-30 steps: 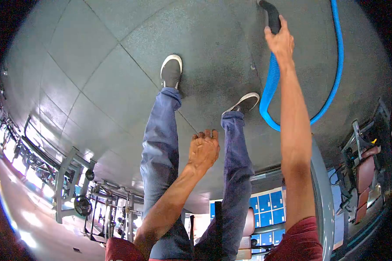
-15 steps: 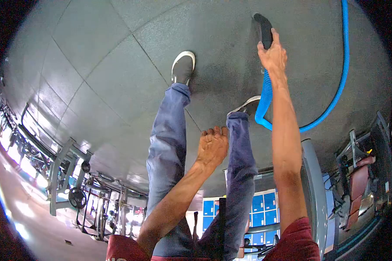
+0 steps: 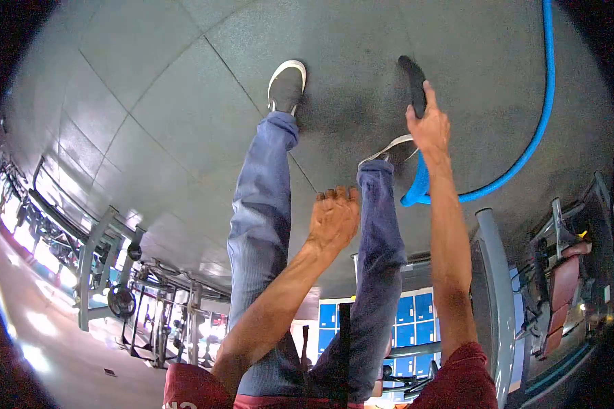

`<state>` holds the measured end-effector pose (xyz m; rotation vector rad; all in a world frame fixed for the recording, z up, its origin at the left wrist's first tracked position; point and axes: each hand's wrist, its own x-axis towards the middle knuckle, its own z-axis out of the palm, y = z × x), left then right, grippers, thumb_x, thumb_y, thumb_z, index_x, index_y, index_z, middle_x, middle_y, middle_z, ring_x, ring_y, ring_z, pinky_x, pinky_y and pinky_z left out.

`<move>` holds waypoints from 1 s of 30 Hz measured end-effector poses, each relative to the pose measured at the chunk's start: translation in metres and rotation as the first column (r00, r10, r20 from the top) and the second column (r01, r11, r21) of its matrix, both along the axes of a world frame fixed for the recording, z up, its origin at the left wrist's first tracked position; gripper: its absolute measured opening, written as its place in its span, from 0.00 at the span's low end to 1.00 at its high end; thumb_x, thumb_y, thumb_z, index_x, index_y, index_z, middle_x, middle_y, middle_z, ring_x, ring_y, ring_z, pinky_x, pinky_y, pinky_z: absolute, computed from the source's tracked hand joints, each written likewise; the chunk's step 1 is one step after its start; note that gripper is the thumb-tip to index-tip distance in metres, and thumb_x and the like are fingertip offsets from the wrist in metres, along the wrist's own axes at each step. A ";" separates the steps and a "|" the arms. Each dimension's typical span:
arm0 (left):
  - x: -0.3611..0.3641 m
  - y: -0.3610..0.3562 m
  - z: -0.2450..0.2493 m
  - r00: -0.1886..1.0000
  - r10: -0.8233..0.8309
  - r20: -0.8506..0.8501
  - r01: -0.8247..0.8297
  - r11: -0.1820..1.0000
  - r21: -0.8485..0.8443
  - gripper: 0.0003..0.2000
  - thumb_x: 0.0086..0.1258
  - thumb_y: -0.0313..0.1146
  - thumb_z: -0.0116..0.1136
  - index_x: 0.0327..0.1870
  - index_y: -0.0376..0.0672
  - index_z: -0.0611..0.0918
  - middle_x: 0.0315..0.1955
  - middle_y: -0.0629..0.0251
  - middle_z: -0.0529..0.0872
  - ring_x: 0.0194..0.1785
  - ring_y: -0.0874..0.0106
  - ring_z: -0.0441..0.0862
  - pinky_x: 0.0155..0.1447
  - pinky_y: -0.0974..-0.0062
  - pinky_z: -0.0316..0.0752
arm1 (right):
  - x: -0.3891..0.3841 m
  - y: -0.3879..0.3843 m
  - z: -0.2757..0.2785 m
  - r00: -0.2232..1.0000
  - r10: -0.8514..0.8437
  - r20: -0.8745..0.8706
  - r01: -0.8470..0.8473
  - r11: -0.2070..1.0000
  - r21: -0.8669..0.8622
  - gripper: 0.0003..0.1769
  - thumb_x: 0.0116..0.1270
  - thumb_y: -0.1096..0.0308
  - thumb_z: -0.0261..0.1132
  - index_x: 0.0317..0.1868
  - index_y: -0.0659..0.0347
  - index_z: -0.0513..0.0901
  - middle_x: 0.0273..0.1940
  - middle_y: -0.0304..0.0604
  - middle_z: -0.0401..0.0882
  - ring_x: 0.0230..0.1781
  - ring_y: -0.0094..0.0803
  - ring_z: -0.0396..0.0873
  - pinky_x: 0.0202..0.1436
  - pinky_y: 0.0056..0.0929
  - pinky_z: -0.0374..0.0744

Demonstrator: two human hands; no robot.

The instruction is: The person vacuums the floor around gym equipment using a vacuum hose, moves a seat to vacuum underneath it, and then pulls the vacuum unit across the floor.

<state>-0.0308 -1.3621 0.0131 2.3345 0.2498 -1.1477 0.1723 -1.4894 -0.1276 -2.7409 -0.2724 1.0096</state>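
Note:
My right hand (image 3: pixel 430 128) is wrapped round the black curved vacuum hose handle (image 3: pixel 412 80), one finger stretched along it. Its far tip points up the view, at or close to the dark floor. A ribbed blue hose (image 3: pixel 531 146) runs from behind my right wrist, bends near my shoe and loops away to the right. My left hand (image 3: pixel 334 219) hangs between my legs beside the right trouser leg (image 3: pixel 381 218), back towards me. Its fingers are curled under, and nothing shows sticking out of them.
My two dark shoes with white soles (image 3: pixel 288 85) stand apart on tiled floor (image 3: pixel 164 129). Gym machines (image 3: pixel 109 273) line the left side. A grey machine frame (image 3: pixel 492 286) and a padded bench (image 3: pixel 559 300) stand at the right. Blue lockers (image 3: pixel 406 334) are behind.
My right hand and the vacuum handle have drawn back towards me. The hose's loop has shifted slightly right. My left hand has barely moved.

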 end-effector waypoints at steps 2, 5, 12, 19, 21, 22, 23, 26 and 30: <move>-0.002 -0.001 -0.003 1.000 0.020 0.001 -0.020 1.000 -0.009 0.16 0.62 0.40 0.61 0.47 0.41 0.78 0.38 0.57 0.82 0.40 0.61 0.83 0.45 0.62 0.77 | -0.022 -0.010 0.003 1.000 -0.003 -0.012 0.002 1.000 -0.009 0.40 0.62 0.59 0.67 0.74 0.46 0.61 0.35 0.60 0.84 0.37 0.61 0.82 0.43 0.54 0.80; -0.004 -0.005 -0.004 1.000 0.025 0.009 -0.025 1.000 -0.005 0.15 0.62 0.40 0.60 0.46 0.41 0.78 0.37 0.57 0.82 0.40 0.60 0.83 0.45 0.61 0.77 | -0.045 -0.014 0.031 0.997 -0.054 -0.049 0.052 0.998 -0.035 0.40 0.62 0.60 0.67 0.74 0.48 0.61 0.37 0.63 0.83 0.37 0.62 0.82 0.43 0.54 0.80; -0.001 -0.010 -0.004 1.000 0.003 -0.020 -0.003 1.000 -0.002 0.15 0.64 0.39 0.60 0.46 0.40 0.78 0.37 0.56 0.82 0.41 0.60 0.83 0.45 0.61 0.77 | -0.015 0.008 0.046 0.993 -0.082 0.085 0.073 0.992 0.098 0.39 0.62 0.60 0.67 0.73 0.46 0.62 0.39 0.63 0.83 0.41 0.63 0.82 0.43 0.57 0.79; 0.003 -0.007 -0.005 0.998 -0.002 -0.065 0.001 1.000 -0.021 0.17 0.62 0.38 0.62 0.48 0.40 0.78 0.37 0.56 0.82 0.42 0.59 0.83 0.46 0.60 0.77 | 0.070 0.061 -0.008 0.986 0.025 0.167 -0.029 0.999 0.020 0.38 0.62 0.57 0.67 0.72 0.44 0.63 0.44 0.60 0.83 0.45 0.60 0.82 0.49 0.53 0.80; 0.002 -0.006 -0.004 0.997 0.018 -0.071 -0.021 0.999 -0.040 0.17 0.61 0.38 0.62 0.48 0.40 0.78 0.37 0.56 0.82 0.42 0.59 0.83 0.46 0.60 0.77 | 0.068 0.055 -0.014 0.983 0.065 0.170 -0.069 0.997 0.019 0.39 0.62 0.56 0.68 0.72 0.43 0.62 0.43 0.61 0.83 0.45 0.60 0.82 0.49 0.53 0.80; 0.003 -0.007 -0.004 0.998 0.019 -0.059 -0.021 0.999 -0.034 0.17 0.61 0.38 0.62 0.48 0.40 0.78 0.37 0.56 0.82 0.42 0.59 0.83 0.46 0.60 0.77 | 0.064 0.049 -0.016 0.986 0.056 0.157 -0.058 0.998 0.007 0.39 0.62 0.57 0.68 0.73 0.44 0.62 0.42 0.60 0.84 0.45 0.60 0.83 0.49 0.54 0.80; 0.003 -0.007 -0.003 0.999 0.019 -0.047 -0.020 0.999 -0.025 0.17 0.61 0.38 0.62 0.47 0.40 0.78 0.37 0.56 0.82 0.42 0.59 0.83 0.46 0.60 0.77 | 0.058 0.041 -0.017 0.988 0.046 0.145 -0.046 0.999 -0.003 0.39 0.62 0.57 0.68 0.73 0.44 0.62 0.42 0.60 0.84 0.44 0.60 0.83 0.48 0.54 0.80; 0.003 -0.005 -0.003 0.999 0.029 -0.024 -0.029 0.999 -0.015 0.16 0.61 0.38 0.63 0.46 0.40 0.78 0.37 0.56 0.82 0.41 0.59 0.83 0.46 0.60 0.77 | 0.035 0.016 -0.007 0.996 0.021 0.086 -0.017 0.999 -0.042 0.40 0.62 0.57 0.68 0.73 0.45 0.62 0.38 0.60 0.84 0.42 0.60 0.83 0.46 0.54 0.80; 0.006 -0.006 -0.001 0.999 0.033 -0.007 -0.033 0.999 0.006 0.16 0.60 0.39 0.63 0.46 0.41 0.78 0.36 0.57 0.82 0.41 0.60 0.84 0.46 0.60 0.77 | -0.011 -0.035 0.007 1.000 -0.003 0.025 0.005 0.999 -0.054 0.40 0.62 0.57 0.68 0.73 0.45 0.62 0.33 0.60 0.84 0.36 0.61 0.83 0.42 0.54 0.80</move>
